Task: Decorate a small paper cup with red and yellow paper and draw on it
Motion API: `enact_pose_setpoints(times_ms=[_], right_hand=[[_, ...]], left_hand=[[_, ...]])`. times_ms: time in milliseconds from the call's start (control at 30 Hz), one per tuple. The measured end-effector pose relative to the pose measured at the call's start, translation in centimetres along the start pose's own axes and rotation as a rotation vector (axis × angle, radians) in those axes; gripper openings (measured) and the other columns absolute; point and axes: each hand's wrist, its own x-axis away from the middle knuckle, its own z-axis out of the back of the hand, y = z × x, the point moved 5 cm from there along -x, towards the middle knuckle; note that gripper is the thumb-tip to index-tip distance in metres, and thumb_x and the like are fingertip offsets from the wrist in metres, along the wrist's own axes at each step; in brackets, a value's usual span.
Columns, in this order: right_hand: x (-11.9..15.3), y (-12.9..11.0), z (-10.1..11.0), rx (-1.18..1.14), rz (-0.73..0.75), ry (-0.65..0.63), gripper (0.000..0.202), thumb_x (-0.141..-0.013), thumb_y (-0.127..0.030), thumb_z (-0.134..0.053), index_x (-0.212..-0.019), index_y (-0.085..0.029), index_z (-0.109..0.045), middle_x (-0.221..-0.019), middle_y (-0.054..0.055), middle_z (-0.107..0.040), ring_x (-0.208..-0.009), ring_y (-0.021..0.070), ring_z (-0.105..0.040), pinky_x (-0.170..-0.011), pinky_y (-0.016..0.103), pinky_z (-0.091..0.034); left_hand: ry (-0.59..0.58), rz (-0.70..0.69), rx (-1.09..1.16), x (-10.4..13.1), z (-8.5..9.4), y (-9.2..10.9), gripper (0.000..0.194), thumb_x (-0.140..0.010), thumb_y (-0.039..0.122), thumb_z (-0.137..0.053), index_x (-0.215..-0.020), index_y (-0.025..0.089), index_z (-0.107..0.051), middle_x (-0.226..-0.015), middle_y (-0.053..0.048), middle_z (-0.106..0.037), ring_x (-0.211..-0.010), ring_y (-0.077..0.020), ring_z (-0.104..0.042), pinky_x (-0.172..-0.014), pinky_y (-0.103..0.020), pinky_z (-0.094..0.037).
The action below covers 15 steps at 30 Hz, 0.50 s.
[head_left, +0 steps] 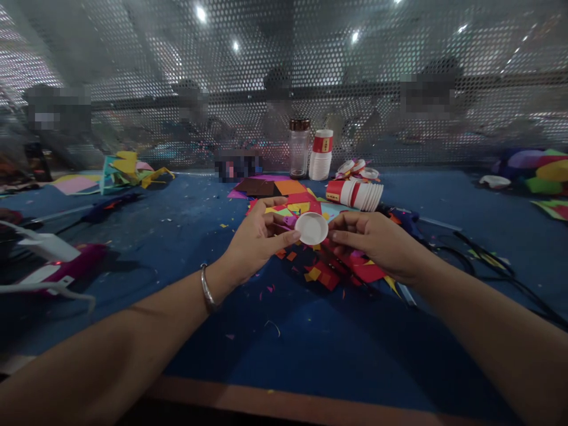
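Observation:
A small white paper cup [311, 228] is held up over the middle of the table, its round opening turned towards me; how deep it is I cannot tell. My left hand [261, 234] grips its left rim, thumb in front and fingers behind. On the opposite side, my right hand [370, 239] pinches the right edge between thumb and fingertips. Beneath and behind the cup lie coloured paper scraps [322, 275], mostly red, orange and yellow. Just beyond my right hand, a stack of red and white paper cups [355, 194] lies on its side.
A clear bottle [299, 151] with a brown lid and an upright cup stack [320, 157] stand at the back by the perforated screen [248, 77]. A magenta power strip [57, 269] lies left, black cables [474, 260] right. Cut paper [126, 168] sits back left.

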Motion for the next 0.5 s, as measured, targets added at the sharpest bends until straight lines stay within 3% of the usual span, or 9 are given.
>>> enact_pose_setpoints(times_ms=[233, 500], right_hand=[[0.1, -0.3, 0.2, 0.020, -0.018, 0.020, 0.012, -0.075, -0.026, -0.079, -0.081, -0.019, -0.071, -0.065, -0.002, -0.069, -0.055, 0.0093, -0.062, -0.051, 0.021, -0.045], [-0.3, 0.0, 1.0, 0.005, -0.012, 0.043, 0.012, -0.073, -0.027, -0.079, -0.079, -0.019, -0.072, -0.064, -0.001, -0.070, -0.055, 0.0100, -0.062, -0.050, 0.022, -0.045]], left_hand=[[0.022, 0.018, -0.012, 0.0, 0.1, 0.1, 0.063, -0.073, 0.020, -0.085, -0.125, 0.019, -0.049, -0.095, -0.002, -0.068, -0.084, -0.0162, -0.067, -0.078, -0.032, -0.055], [0.204, -0.033, -0.078, -0.6, 1.4, 0.2, 0.050, -0.071, 0.016, -0.078, -0.113, 0.019, -0.052, -0.096, -0.002, -0.062, -0.086, -0.0163, -0.062, -0.076, -0.031, -0.053]])
